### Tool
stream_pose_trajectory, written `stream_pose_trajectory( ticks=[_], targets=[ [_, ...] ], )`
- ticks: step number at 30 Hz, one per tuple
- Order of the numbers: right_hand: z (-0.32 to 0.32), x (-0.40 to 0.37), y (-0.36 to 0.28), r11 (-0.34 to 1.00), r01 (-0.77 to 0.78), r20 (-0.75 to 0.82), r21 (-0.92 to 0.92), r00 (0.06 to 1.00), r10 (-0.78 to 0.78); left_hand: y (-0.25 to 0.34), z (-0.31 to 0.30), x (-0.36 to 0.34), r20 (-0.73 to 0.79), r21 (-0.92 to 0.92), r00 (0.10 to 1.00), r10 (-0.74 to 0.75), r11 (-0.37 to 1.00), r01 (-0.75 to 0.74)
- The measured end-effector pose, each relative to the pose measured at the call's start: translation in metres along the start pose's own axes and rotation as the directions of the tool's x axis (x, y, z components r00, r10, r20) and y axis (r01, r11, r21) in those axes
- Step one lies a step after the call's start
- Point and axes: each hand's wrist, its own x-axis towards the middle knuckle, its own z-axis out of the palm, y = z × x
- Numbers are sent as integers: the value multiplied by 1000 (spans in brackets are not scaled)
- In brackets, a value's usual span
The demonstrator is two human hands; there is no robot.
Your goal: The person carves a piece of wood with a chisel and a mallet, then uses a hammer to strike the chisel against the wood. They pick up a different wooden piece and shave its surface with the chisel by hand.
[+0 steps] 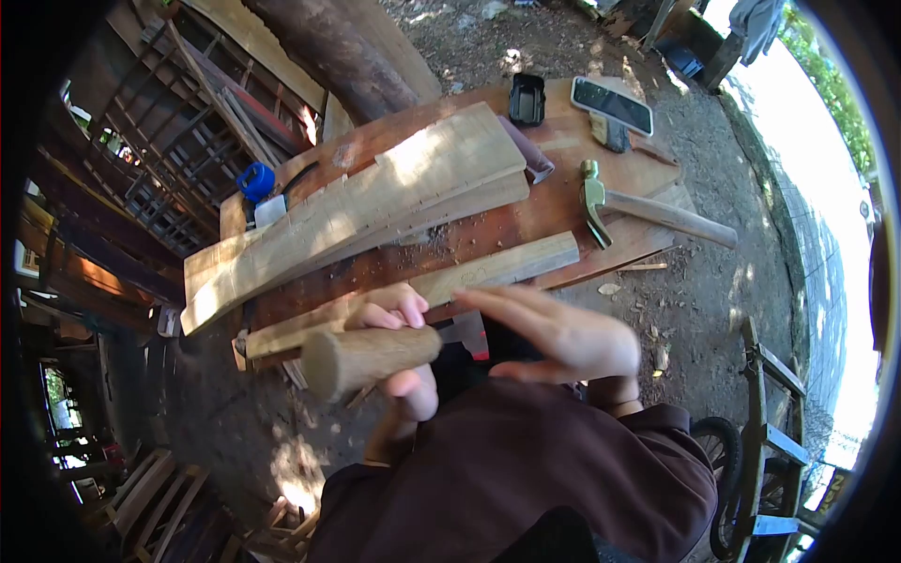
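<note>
My left hand is closed around a short, thick round piece of wood, its flat end turned to the left and toward me. My right hand is open beside it, fingers stretched flat and pointing left, holding nothing. Just beyond both hands, a long squared wooden bar lies along the near side of the wooden table. Behind that bar rest wide, curved wooden boards, one on top of another. A claw hammer with a wooden handle lies at the right, its handle reaching past the table edge.
A phone and an open black case are at the table's far right, near a brush-like tool. A blue container stands at the far left. Wood shavings dot the tabletop. A wooden frame and a wheel stand lower right.
</note>
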Motion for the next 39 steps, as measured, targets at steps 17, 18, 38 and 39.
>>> stream_pose_trajectory(
  ticks=[17, 18, 38, 39],
  targets=[
    [-55, -16, -21, 981, 23, -228, 191, 973, 22, -68, 53, -90, 889, 241, 271, -370, 880, 409],
    [-54, -13, -23, 982, 26, -226, 187, 974, 17, -75, 69, -99, 951, 186, 142, -274, 877, 443],
    [-37, 11, -34, 974, 106, -29, 200, 994, -103, -104, 98, -105, 713, 446, -684, 152, 655, 610],
    [-37, 12, -36, 979, 72, -4, 190, 997, -72, -100, 100, -101, 698, 451, -699, 157, 662, 599]
  ],
)
